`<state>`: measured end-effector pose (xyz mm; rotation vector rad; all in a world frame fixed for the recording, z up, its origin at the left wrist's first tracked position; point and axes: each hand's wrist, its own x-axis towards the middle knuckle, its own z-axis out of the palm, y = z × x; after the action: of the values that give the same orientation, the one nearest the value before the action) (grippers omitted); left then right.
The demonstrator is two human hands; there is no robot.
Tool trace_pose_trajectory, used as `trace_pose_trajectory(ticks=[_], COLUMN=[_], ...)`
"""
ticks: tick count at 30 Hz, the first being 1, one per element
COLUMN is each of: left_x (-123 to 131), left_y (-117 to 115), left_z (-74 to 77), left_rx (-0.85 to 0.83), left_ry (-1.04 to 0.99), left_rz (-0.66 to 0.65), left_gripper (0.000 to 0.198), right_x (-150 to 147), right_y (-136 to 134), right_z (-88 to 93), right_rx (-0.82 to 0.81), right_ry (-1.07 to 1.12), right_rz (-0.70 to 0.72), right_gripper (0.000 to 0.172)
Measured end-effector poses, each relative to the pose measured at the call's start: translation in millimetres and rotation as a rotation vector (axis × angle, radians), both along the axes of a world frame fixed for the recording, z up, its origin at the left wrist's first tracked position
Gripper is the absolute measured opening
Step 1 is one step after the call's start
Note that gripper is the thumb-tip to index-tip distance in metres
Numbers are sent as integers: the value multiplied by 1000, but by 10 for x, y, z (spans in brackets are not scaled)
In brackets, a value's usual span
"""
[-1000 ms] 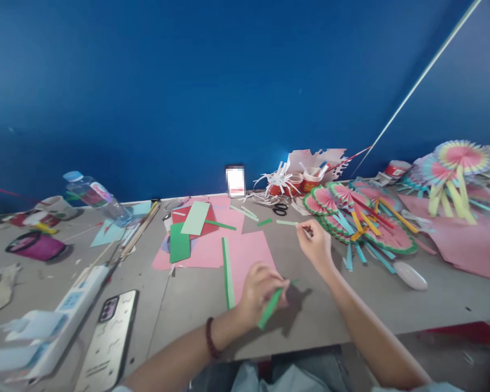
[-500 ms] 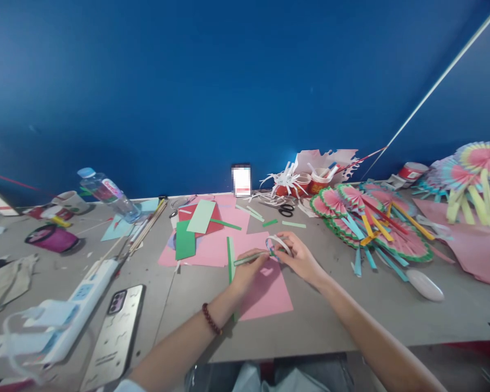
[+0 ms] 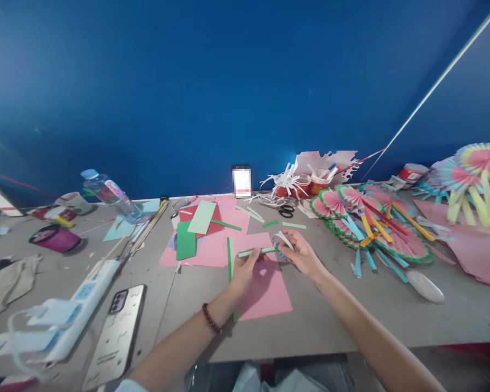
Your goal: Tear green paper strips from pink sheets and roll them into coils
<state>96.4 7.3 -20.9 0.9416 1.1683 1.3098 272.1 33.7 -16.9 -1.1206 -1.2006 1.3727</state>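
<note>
just above the pink sheet (image 3: pixel 271 296), between your two hands, the green strip (image 3: pixel 268 250) lies nearly level, its long axis running left to right across you, a pale band along its face. your left hand (image 3: pixel 243 275) pinches it near the middle, thumb on top, so one end juts out to the left of the thumb and the other points toward your right hand (image 3: pixel 302 258). the fingers on that right side grasp a white ring (image 3: pixel 286 239), which looks like a roll of tape, tilted up on edge. the strip's right end comes up to the ring's lower left; whether the two touch, or tape joins them, you cannot tell from this view. your left hand is nearer the strip's middle, your right hand nearer its right end. along the sheet's left edge, a two-tone green band (image 3: pixel 231 254) runs away from you, roughly square to the strip you hold and partly behind your left hand. beyond your hands, a short pale green strip (image 3: pixel 294 225) lies loose on the surface (image 3: pixel 326 332), near the black-handled scissors (image 3: pixel 286 211).
</note>
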Motion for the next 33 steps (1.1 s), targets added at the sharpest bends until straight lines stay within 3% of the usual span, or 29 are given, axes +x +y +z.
trace_pose_trajectory(ticks=[6,12,17,23,29,33], left_x=[-60,-14,-25,-80,-100,-108], left_y=[40,23,27,78,130,140], left_z=[-70,-106,-84,-98,-120,-52], left_rx=[-23,-56,-67,-69,-28,-3], left_ry=[14,-33,-4,22,-35,-81], left_rz=[28,-139,-57,-98,-41,2], left_gripper=[51,38,38,42,43,41], right_x=[-6,-37,-51,19,-31,-63], right_y=[10,-32,-53,-42,-112,-144], right_z=[-33,-4,-40,-97,1,69], right_rx=[39,7,42,142,195,215], right_ry=[-40,-75,-86,-124,-157,-175], right_rz=[-24,24,-10,-152,-93,-23], right_gripper=[51,54,51,47,33,28])
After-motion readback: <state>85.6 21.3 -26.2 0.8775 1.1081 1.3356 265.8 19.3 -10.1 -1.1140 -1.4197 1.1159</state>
